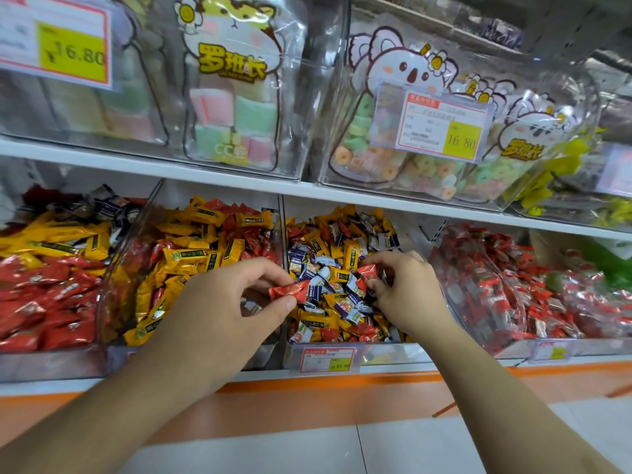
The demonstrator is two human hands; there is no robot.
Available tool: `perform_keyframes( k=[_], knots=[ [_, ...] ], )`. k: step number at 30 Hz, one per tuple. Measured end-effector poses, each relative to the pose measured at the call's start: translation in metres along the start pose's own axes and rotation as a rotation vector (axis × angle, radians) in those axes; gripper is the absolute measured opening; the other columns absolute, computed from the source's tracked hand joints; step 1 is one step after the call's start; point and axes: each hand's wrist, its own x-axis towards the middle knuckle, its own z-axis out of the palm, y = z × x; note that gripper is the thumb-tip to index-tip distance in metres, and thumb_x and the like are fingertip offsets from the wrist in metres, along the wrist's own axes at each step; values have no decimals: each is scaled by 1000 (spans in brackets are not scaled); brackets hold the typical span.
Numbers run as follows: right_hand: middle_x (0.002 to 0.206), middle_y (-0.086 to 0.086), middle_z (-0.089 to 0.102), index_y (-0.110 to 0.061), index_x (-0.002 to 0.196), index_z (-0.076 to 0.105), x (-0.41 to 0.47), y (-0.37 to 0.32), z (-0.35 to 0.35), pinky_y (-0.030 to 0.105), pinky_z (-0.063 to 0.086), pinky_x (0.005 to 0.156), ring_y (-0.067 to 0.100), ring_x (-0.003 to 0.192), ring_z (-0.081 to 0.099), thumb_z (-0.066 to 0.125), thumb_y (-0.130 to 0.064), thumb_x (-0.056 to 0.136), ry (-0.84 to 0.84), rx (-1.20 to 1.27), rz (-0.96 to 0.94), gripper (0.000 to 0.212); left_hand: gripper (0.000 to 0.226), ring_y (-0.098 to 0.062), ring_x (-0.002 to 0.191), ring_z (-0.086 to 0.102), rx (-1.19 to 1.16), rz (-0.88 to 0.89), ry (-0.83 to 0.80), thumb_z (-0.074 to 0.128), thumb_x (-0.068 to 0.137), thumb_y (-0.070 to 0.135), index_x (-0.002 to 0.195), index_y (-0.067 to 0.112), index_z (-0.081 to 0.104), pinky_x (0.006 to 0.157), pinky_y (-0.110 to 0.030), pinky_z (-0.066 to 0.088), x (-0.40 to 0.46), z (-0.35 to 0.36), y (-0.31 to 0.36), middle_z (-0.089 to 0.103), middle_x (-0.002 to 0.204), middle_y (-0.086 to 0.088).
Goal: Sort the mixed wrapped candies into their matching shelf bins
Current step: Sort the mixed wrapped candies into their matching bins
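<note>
Two bare hands reach over the middle clear plastic bin (355,350) of mixed yellow, red and blue-white wrapped candies (337,278) on the lower shelf; the left hand (236,295) pinches a red foil-wrapped candy (289,289) between thumb and fingertips at the bin's left wall; the right hand (407,289), near it but apart, pinches a second red wrapped candy (367,271) just above the heap; a neighbouring clear bin of yellow and red candies (191,254) lies to the left.
</note>
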Motion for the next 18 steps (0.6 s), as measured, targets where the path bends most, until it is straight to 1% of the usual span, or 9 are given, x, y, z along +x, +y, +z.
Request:
perform_keyframes(
  k=[1,3,5,7,9,10,12,16,18],
  knots=[
    [117,1,59,-37,124,72,1,1,0,24,40,87,13,95,52,78,-25,91,-12,-3,-16,36,13,10,99,62,3,1,-1,73,86,40,98,44,72,83,-26,55,0,0,0,67,99,35],
    [126,-2,65,-32,127,72,1,3,2,31,40,99,20,119,49,78,-27,92,-50,-31,-78,36,13,11,100,62,5,1,0,74,86,40,98,44,71,82,-24,53,1,0,-1,67,99,35],
    [132,-5,65,-29,130,71,0,2,3,34,38,105,21,125,46,76,-26,93,-80,-52,-119,38,13,11,100,62,2,1,0,73,85,41,97,45,71,82,-24,53,1,0,-1,67,99,36],
    [128,-2,65,-31,129,70,-1,1,3,32,41,101,22,120,50,76,-25,94,-95,-49,-98,37,14,11,100,62,2,-1,-3,73,85,42,98,45,71,82,-24,53,2,0,-1,67,99,35],
    [113,1,55,-36,124,70,-1,-1,2,28,43,90,20,101,54,76,-25,93,-93,-26,-35,33,14,11,101,62,5,-1,-3,73,85,41,98,45,71,82,-23,52,1,1,-1,66,99,36],
    [108,-1,48,-36,121,70,-2,-2,1,26,42,86,17,93,51,77,-25,92,-83,-20,-24,32,14,11,100,62,5,-1,-5,74,85,41,98,44,71,81,-22,52,1,1,-1,66,100,36],
    [104,-3,44,-34,117,71,-4,-2,0,25,40,83,12,89,44,79,-23,91,-63,-13,-27,30,14,10,100,62,0,0,-2,75,85,38,98,44,71,80,-21,52,1,-1,-2,67,99,35],
    [96,-9,59,-32,107,72,-8,-7,-10,23,43,72,12,80,58,82,-24,88,-28,56,-7,22,14,8,99,64,-3,-2,7,76,86,36,97,43,72,81,-26,55,-1,-7,-2,68,97,32],
    [88,-17,66,-34,98,72,-11,-13,-18,22,49,66,5,76,63,83,-22,87,5,176,18,20,15,8,99,64,-2,-8,13,76,86,36,98,43,72,82,-28,56,-3,-13,-2,68,99,33]
  ],
)
